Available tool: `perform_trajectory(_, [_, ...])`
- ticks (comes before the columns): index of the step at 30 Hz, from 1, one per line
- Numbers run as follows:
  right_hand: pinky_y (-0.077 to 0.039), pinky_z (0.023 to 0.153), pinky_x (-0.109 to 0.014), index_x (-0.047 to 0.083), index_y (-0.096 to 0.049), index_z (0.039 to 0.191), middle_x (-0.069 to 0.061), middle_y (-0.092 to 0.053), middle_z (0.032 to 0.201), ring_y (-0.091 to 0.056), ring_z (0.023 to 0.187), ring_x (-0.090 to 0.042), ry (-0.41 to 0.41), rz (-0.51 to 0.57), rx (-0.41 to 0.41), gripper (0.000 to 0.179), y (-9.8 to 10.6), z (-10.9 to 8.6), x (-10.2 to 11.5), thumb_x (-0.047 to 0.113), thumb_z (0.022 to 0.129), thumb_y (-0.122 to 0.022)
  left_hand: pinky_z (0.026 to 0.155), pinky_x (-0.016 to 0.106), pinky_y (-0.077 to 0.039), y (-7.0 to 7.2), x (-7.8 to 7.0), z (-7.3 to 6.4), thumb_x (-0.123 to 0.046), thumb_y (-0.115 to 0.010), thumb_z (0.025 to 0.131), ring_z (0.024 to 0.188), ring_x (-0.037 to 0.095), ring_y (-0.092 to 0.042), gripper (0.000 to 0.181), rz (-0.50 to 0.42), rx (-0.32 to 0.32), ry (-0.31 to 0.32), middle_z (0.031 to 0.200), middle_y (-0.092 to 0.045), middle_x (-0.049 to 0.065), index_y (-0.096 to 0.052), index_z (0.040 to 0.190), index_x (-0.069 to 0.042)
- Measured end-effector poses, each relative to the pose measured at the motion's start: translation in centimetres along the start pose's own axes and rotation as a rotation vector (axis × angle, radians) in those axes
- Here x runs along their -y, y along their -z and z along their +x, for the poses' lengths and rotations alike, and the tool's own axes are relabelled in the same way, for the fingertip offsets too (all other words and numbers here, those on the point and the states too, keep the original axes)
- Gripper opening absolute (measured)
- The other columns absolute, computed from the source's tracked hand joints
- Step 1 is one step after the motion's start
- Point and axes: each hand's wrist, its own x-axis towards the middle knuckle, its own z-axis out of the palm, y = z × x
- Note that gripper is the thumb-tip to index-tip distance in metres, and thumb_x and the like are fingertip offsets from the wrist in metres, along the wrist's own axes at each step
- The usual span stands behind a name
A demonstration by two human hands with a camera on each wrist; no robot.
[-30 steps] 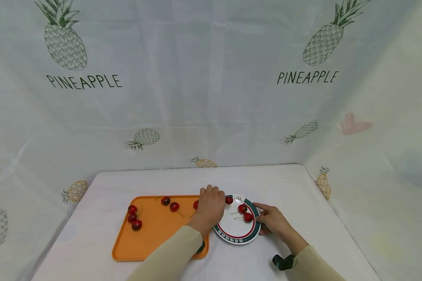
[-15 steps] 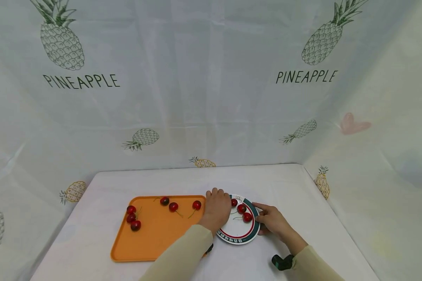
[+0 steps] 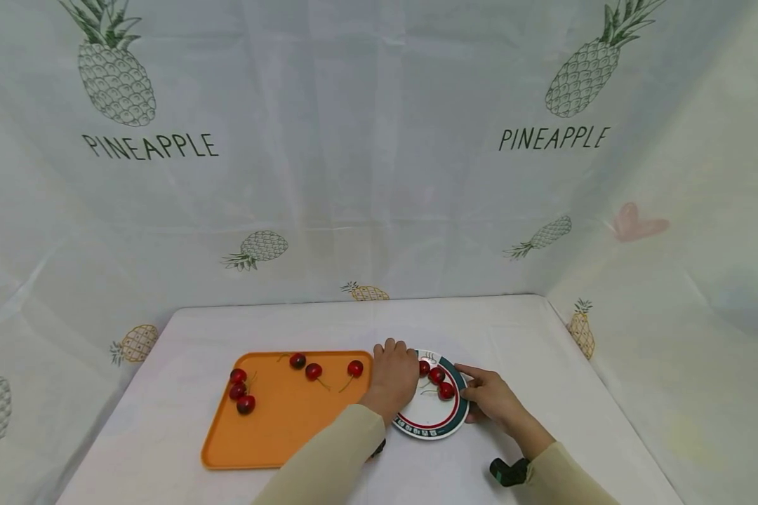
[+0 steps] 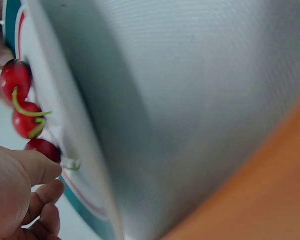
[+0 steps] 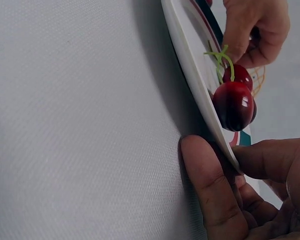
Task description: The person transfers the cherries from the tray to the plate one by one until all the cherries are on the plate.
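Note:
A white plate (image 3: 424, 414) with a green and red border stands right of the orange tray (image 3: 271, 435). My right hand (image 3: 494, 401) grips its right rim, thumb above and fingers below in the right wrist view. Three red cherries sit close together on the plate: one cherry (image 3: 446, 391) nearest the front, a middle cherry (image 3: 436, 375), and a back cherry (image 3: 424, 368) at my left hand (image 3: 391, 379). In the left wrist view that third cherry (image 4: 44, 149) is pinched at the left thumb, partly hidden behind it. A green stem (image 4: 72, 165) pokes out beside the thumb tip.
Several cherries lie on the tray: a group (image 3: 238, 391) along its left side, a dark cherry (image 3: 297, 361) and a red cherry (image 3: 313, 372) at the back, and one cherry (image 3: 355, 369) at the right. A black wrist device (image 3: 509, 472) shows by the right sleeve.
My left hand has moved right from over the tray's edge to the plate, and the back cherry has shifted with it toward the other two. My right hand keeps its hold on the plate.

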Motion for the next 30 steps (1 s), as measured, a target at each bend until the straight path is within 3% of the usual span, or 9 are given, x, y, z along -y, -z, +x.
perform_trajectory(2, [-0.06,0.059,-0.033,0.008,-0.053,0.154,-0.016,-0.062,0.102,-0.068,0.064,-0.022,-0.004,0.003,-0.005,0.058,0.0,0.0,0.0,0.0,0.097,-0.062,0.086,0.042,-0.045,0.4,0.4,-0.3,-0.035,-0.071,0.1,0.095,0.026,-0.047,0.032,-0.02,-0.022,-0.007,0.101,-0.063,0.007,-0.072,0.119,-0.01])
perform_trajectory(6, [-0.06,0.059,-0.034,0.009,-0.054,0.153,-0.016,-0.062,0.101,-0.068,0.064,-0.023,0.0,0.002,-0.012,0.058,-0.1,-0.1,-0.1,-0.001,0.097,-0.062,0.081,0.039,-0.043,2.6,2.2,-1.4,-0.03,-0.067,0.102,0.091,0.025,-0.046,0.024,-0.076,-0.083,-0.029,0.1,-0.062,0.006,-0.07,0.113,-0.009])
perform_trajectory(9, [-0.06,0.059,-0.034,0.009,-0.055,0.153,-0.015,-0.063,0.102,-0.068,0.063,-0.023,0.003,-0.002,-0.014,0.057,-0.2,-0.1,-0.2,-0.001,0.097,-0.062,0.078,0.037,-0.042,4.2,4.3,-2.6,-0.03,-0.068,0.102,0.09,0.024,-0.045,0.021,-0.115,-0.11,-0.046,0.098,-0.061,0.004,-0.07,0.108,-0.009])
perform_trajectory(15, [-0.059,0.059,-0.034,0.01,-0.056,0.152,-0.016,-0.064,0.104,-0.067,0.062,-0.023,-0.005,-0.016,-0.032,0.056,-0.1,0.0,-0.4,-0.001,0.097,-0.062,0.08,0.036,-0.041,5.7,9.2,-5.2,-0.028,-0.067,0.102,0.091,0.021,-0.044,0.013,-0.244,-0.093,-0.023,0.095,-0.056,0.0,-0.067,0.101,-0.015])
perform_trajectory(18, [-0.059,0.059,-0.034,0.011,-0.057,0.152,-0.015,-0.064,0.104,-0.067,0.063,-0.024,-0.009,-0.02,-0.043,0.056,-0.1,0.0,-0.4,-0.001,0.097,-0.062,0.081,0.039,-0.043,5.6,11.2,-6.8,-0.026,-0.068,0.101,0.091,0.022,-0.046,0.012,-0.295,-0.081,-0.004,0.094,-0.057,0.0,-0.067,0.096,-0.015])
perform_trajectory(21, [-0.059,0.059,-0.035,0.01,-0.057,0.152,-0.015,-0.064,0.104,-0.067,0.063,-0.024,-0.004,-0.025,-0.045,0.056,-0.2,0.0,-0.4,-0.001,0.097,-0.062,0.081,0.04,-0.045,5.4,12.3,-8.5,-0.026,-0.07,0.099,0.09,0.022,-0.047,0.014,-0.284,-0.063,-0.008,0.09,-0.056,-0.002,-0.065,0.089,-0.018])
perform_trajectory(26, [-0.059,0.059,-0.035,0.01,-0.056,0.152,-0.015,-0.063,0.102,-0.066,0.062,-0.024,-0.004,-0.031,-0.043,0.057,-0.2,0.0,-0.4,-0.001,0.097,-0.062,0.081,0.041,-0.046,4.3,13.0,-11.8,-0.027,-0.073,0.095,0.088,0.019,-0.045,0.012,-0.264,-0.01,-0.112,0.088,-0.053,-0.006,-0.065,0.088,-0.021])
perform_trajectory(30, [-0.06,0.059,-0.035,0.01,-0.056,0.152,-0.015,-0.062,0.1,-0.067,0.062,-0.024,-0.009,-0.022,-0.039,0.057,-0.1,0.1,-0.4,-0.001,0.097,-0.062,0.083,0.044,-0.041,3.3,12.9,-13.5,-0.033,-0.075,0.092,0.091,0.018,-0.041,0.013,-0.313,0.106,-0.163,0.093,-0.052,-0.008,-0.066,0.091,-0.023])
